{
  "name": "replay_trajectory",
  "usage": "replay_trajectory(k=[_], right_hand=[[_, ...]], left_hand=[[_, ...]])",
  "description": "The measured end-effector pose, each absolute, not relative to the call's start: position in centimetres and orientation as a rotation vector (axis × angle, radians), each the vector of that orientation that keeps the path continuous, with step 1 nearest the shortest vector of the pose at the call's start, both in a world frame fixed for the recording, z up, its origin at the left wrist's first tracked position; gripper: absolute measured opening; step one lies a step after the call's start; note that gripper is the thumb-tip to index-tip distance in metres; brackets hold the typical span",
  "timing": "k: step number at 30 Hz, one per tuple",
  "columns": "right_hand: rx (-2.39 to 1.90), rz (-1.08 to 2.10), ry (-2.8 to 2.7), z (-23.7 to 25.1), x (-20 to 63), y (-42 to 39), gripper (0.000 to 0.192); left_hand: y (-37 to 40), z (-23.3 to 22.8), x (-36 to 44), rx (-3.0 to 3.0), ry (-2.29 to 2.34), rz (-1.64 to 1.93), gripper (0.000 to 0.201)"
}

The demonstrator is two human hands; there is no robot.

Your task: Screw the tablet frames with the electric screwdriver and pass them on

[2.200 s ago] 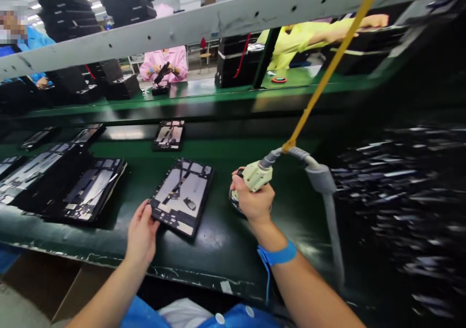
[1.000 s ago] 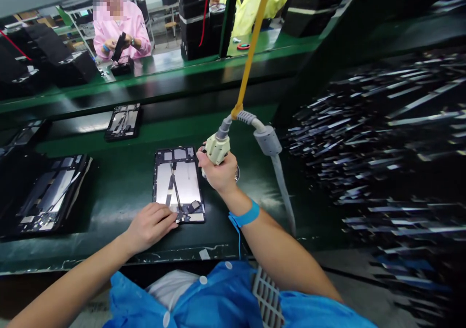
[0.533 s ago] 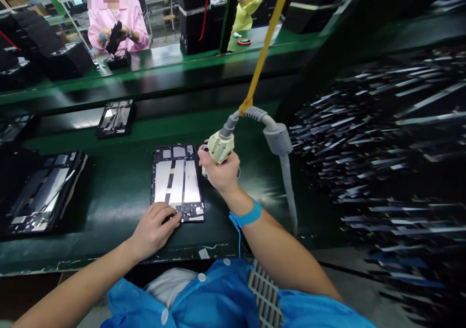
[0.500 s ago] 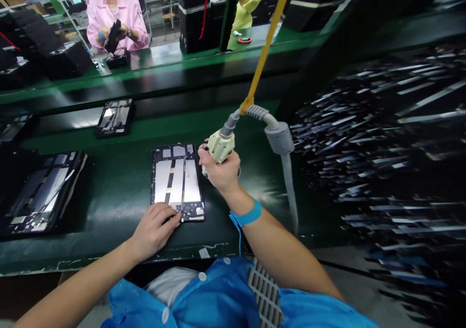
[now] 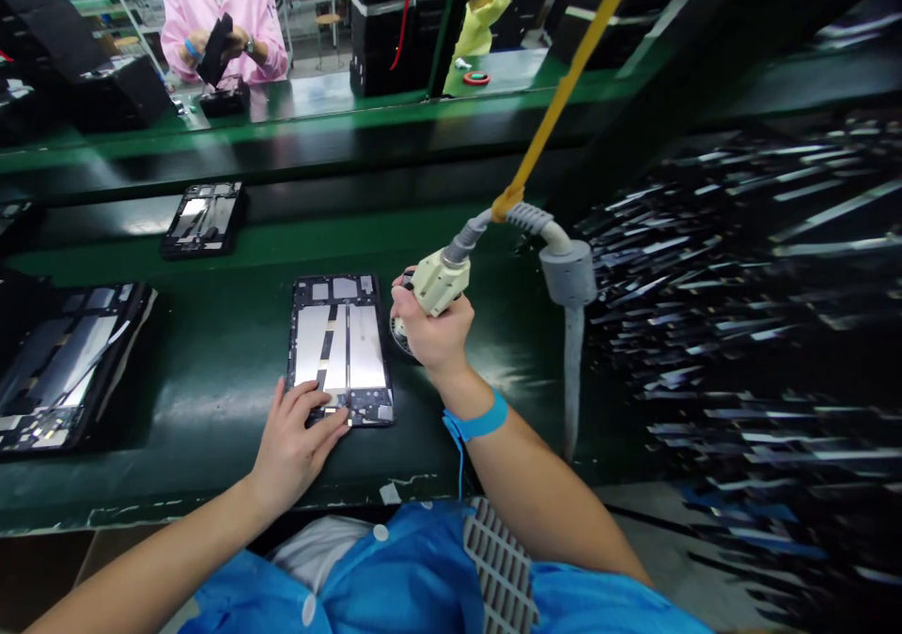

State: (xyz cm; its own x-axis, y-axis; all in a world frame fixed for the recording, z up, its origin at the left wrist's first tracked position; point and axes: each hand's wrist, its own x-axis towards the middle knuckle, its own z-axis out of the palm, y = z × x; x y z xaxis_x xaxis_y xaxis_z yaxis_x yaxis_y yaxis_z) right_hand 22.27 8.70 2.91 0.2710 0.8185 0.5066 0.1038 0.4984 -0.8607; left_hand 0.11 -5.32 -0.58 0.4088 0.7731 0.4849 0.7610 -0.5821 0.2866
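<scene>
An opened tablet [image 5: 366,352] with its silver battery plates and circuit board showing lies flat on the dark green bench. My left hand [image 5: 296,437] rests on its lower left corner, fingers spread and touching the board area, gripping nothing. Just right of the tablet, my right hand [image 5: 441,329] is wrapped around a cream-coloured handheld tool [image 5: 441,282] with a grey cable. A dark round part shows under that fist; what the tool's front end looks like is mostly hidden. A yellow strap [image 5: 556,99] holds the cable from above.
More opened tablets lie on the bench: one stack [image 5: 70,362] at left and another tablet [image 5: 204,219] farther back. Many thin dark panels [image 5: 733,333] crowd the right side, blurred. Across the bench a person in pink [image 5: 243,14] handles a black part; another wears yellow.
The fingers of my left hand have spread apart on the tablet's lower edge. My right hand has tilted the tool slightly, and the view has shifted a little.
</scene>
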Motion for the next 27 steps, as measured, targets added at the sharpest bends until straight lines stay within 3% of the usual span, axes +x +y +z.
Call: replay_trajectory(k=[9, 27], right_hand=[[-0.962, 0.579, -1.188, 2.9, 23.1, 9.4, 0.022], [-1.057, 0.474, -1.132, 4.0, 23.6, 11.3, 0.025]], left_hand=[[1.3, -1.2, 0.0, 2.638, 1.374, 1.015, 0.011], [1.9, -0.9, 0.4, 2.607, 1.334, 0.960, 0.019]])
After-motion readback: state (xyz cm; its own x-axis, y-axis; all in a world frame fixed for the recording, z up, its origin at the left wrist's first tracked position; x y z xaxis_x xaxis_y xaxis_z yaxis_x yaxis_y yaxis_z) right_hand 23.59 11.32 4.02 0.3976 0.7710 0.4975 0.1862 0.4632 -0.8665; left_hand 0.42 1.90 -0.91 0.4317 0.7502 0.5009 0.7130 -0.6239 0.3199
